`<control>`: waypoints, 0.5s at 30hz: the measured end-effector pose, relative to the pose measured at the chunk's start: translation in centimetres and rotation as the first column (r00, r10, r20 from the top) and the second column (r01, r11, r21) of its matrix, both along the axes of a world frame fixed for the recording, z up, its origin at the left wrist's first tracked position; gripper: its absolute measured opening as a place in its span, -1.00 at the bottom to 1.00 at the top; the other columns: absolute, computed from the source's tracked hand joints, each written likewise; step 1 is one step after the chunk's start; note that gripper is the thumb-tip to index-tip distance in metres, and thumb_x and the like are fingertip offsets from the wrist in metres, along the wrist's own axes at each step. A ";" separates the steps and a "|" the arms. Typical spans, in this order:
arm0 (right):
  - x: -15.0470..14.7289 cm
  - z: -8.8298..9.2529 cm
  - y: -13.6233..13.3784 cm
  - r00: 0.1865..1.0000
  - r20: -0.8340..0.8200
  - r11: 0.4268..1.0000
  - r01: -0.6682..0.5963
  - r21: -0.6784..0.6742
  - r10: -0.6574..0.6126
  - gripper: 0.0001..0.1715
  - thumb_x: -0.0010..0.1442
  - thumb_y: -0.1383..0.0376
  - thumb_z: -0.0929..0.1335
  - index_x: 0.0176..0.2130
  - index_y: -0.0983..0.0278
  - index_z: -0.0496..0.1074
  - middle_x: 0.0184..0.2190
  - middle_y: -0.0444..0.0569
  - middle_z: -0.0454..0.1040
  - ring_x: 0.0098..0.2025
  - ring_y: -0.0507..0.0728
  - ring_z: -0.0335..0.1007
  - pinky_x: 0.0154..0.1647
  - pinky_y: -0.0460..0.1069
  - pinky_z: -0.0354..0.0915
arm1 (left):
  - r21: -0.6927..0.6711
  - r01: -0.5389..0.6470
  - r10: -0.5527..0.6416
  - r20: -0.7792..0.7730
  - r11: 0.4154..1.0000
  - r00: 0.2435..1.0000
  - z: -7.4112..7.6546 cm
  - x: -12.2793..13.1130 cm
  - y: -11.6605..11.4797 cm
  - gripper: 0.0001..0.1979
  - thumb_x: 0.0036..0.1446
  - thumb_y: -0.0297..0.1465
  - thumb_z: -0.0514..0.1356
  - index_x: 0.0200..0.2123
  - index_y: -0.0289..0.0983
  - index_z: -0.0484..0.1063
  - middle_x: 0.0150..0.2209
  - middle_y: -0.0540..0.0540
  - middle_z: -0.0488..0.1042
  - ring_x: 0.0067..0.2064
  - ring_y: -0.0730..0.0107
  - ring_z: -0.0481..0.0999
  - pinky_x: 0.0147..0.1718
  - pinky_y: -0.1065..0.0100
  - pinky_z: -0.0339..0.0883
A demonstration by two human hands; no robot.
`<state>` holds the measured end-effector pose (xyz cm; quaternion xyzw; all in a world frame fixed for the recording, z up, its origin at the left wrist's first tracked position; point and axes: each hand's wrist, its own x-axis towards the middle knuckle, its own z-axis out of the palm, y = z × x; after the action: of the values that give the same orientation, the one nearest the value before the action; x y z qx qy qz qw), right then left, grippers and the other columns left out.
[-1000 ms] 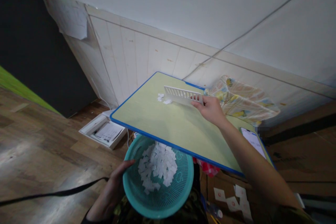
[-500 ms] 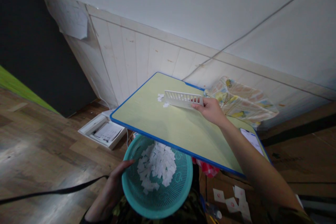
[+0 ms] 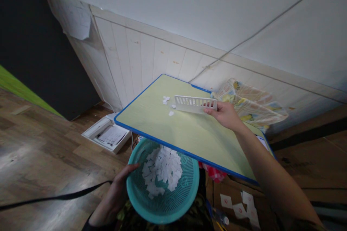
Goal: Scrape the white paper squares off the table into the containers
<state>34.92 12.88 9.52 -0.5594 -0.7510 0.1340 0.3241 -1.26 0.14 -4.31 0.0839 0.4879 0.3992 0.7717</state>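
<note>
My right hand (image 3: 225,114) grips one end of a white slotted plastic strip (image 3: 189,105), which stands on its long edge on the pale green tabletop (image 3: 151,115). Small white paper pieces (image 3: 166,100) lie on the table just left of the strip's far end. Below the table's front edge, my left hand (image 3: 123,178) holds the rim of a teal plastic basket (image 3: 176,214), thumb over the rim and other fingers hidden behind it. A heap of white paper pieces (image 3: 162,169) fills the middle of the basket, which sits at my lap.
A patterned cloth (image 3: 252,103) is bunched at the table's back right, near a partly hidden phone (image 3: 262,142). An open white box (image 3: 107,133) sits on the wooden floor to the left. White cards (image 3: 240,210) and a bottle (image 3: 223,219) lie low on the right.
My right hand has drawn the slotted strip a little to the right and toward me, away from the paper pieces. My left hand and the basket have hardly moved.
</note>
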 end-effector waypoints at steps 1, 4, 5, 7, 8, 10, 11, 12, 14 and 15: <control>0.1 -0.1 -0.1 1.000 0.004 1.000 0.001 0.002 -0.001 -0.66 0.13 0.10 0.40 -0.26 0.31 0.60 -0.41 -0.06 0.59 -0.31 0.19 0.51 -0.27 0.00 0.35 | -0.005 -0.001 0.001 0.011 1.000 1.000 0.1 0.0 0.0 -0.47 0.11 -0.44 0.23 0.17 -0.45 0.36 -0.32 -0.22 0.71 -0.24 -0.07 0.68 -0.09 0.03 0.50; 0.4 -0.3 -0.4 1.000 0.012 1.000 -0.020 -0.024 0.020 -0.67 0.14 0.11 0.39 -0.24 0.31 0.59 -0.37 -0.05 0.60 -0.32 0.18 0.51 -0.28 0.01 0.35 | 0.004 0.001 -0.001 0.017 1.000 1.000 0.3 0.1 0.0 -0.44 0.10 -0.45 0.25 0.18 -0.48 0.35 -0.31 -0.24 0.71 -0.22 -0.09 0.68 -0.11 0.04 0.51; 0.5 -0.3 -0.5 1.000 0.018 0.999 -0.017 -0.030 0.017 -0.67 0.15 0.12 0.39 -0.24 0.30 0.59 -0.36 -0.05 0.60 -0.32 0.18 0.50 -0.28 0.01 0.35 | 0.009 0.005 -0.005 0.008 1.000 1.000 0.4 0.1 0.0 -0.45 0.10 -0.45 0.25 0.17 -0.49 0.35 -0.33 -0.24 0.71 -0.23 -0.08 0.68 -0.12 0.04 0.51; 0.9 -0.3 -0.6 0.999 0.050 1.000 0.016 -0.021 -0.014 -0.68 0.15 0.12 0.39 -0.25 0.29 0.60 -0.37 -0.04 0.60 -0.34 0.17 0.50 -0.30 0.01 0.34 | 0.022 0.013 -0.013 -0.003 1.000 1.000 0.4 0.1 0.0 -0.48 0.12 -0.46 0.24 0.15 -0.51 0.36 -0.34 -0.25 0.71 -0.27 -0.06 0.68 -0.13 0.04 0.52; 1.1 -0.2 -0.6 0.997 0.064 0.999 0.035 -0.008 -0.034 -0.69 0.14 0.12 0.39 -0.26 0.29 0.60 -0.38 -0.05 0.60 -0.34 0.17 0.49 -0.31 0.01 0.33 | 0.022 0.018 -0.018 -0.002 1.000 1.000 0.4 0.2 0.0 -0.50 0.12 -0.46 0.23 0.14 -0.52 0.37 -0.34 -0.26 0.71 -0.28 -0.06 0.69 -0.13 0.04 0.52; 1.2 -0.2 -0.6 0.996 0.061 0.998 0.066 0.022 -0.067 -0.69 0.13 0.11 0.40 -0.27 0.29 0.60 -0.40 -0.05 0.59 -0.35 0.18 0.49 -0.33 0.01 0.33 | 0.018 0.025 -0.025 -0.007 1.000 1.000 0.3 0.2 -0.1 -0.53 0.14 -0.46 0.22 0.11 -0.52 0.39 -0.34 -0.27 0.71 -0.30 -0.05 0.69 -0.13 0.04 0.51; 1.1 -0.2 -0.6 0.996 0.041 0.997 0.073 0.030 -0.074 -0.68 0.12 0.11 0.41 -0.27 0.29 0.60 -0.41 -0.05 0.59 -0.34 0.19 0.49 -0.33 0.00 0.33 | 0.019 0.024 -0.024 -0.014 1.000 1.000 0.3 0.2 -0.1 -0.55 0.14 -0.46 0.22 0.10 -0.52 0.40 -0.34 -0.26 0.71 -0.30 -0.04 0.69 -0.13 0.04 0.51; 0.9 -0.3 -0.6 0.997 0.015 0.997 0.072 0.031 -0.073 -0.68 0.12 0.11 0.41 -0.27 0.29 0.60 -0.41 -0.04 0.59 -0.32 0.20 0.50 -0.33 0.01 0.34 | 0.020 0.023 -0.023 -0.021 1.000 1.000 0.2 0.2 -0.1 -0.57 0.14 -0.46 0.22 0.08 -0.50 0.41 -0.34 -0.25 0.71 -0.31 -0.03 0.69 -0.13 0.04 0.51; 0.2 -0.5 -0.6 0.998 -0.027 0.998 0.062 0.014 -0.061 -0.67 0.11 0.10 0.41 -0.26 0.30 0.60 -0.42 -0.05 0.59 -0.30 0.21 0.50 -0.33 0.01 0.35 | 0.026 0.025 -0.025 -0.021 0.999 0.999 0.2 0.3 -0.1 -0.60 0.13 -0.45 0.23 0.05 -0.47 0.44 -0.34 -0.22 0.71 -0.31 -0.01 0.69 -0.13 0.06 0.51; -0.1 -0.7 -0.6 0.998 -0.034 0.999 0.050 -0.001 -0.050 -0.67 0.11 0.10 0.42 -0.27 0.30 0.60 -0.42 -0.05 0.59 -0.30 0.21 0.51 -0.32 0.01 0.35 | 0.032 0.028 -0.027 -0.014 0.999 1.000 0.2 0.3 -0.1 -0.62 0.13 -0.45 0.23 0.03 -0.45 0.46 -0.35 -0.21 0.71 -0.31 0.00 0.69 -0.13 0.07 0.51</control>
<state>34.83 12.24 8.84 -0.5756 -0.7313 0.1353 0.3400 -0.99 0.05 -4.09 0.1057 0.4854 0.3957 0.7724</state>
